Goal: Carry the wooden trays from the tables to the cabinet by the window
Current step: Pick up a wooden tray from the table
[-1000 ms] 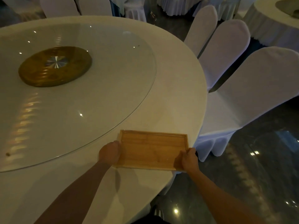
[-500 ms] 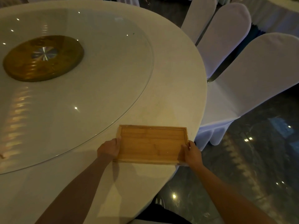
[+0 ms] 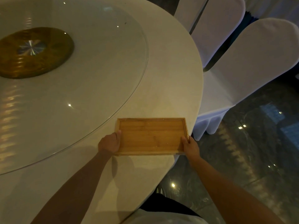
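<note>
A rectangular wooden tray (image 3: 151, 135) with a raised rim is held level just above the near right edge of a round white table (image 3: 169, 75); its shadow falls on the cloth below. My left hand (image 3: 110, 142) grips the tray's left short side, thumb over the rim. My right hand (image 3: 191, 146) grips the right short side near its front corner. The tray is empty. Both forearms reach in from the bottom of the view.
A large round glass turntable (image 3: 90, 65) with a brown wooden hub (image 3: 32, 52) covers most of the table. White-covered chairs (image 3: 252, 65) stand close at the right. Dark glossy floor (image 3: 250, 156) lies to the right and below.
Both hands have shifted their grip along the tray's short sides and the tray has risen off the cloth, showing a shadow. The view has tilted down and closer.
</note>
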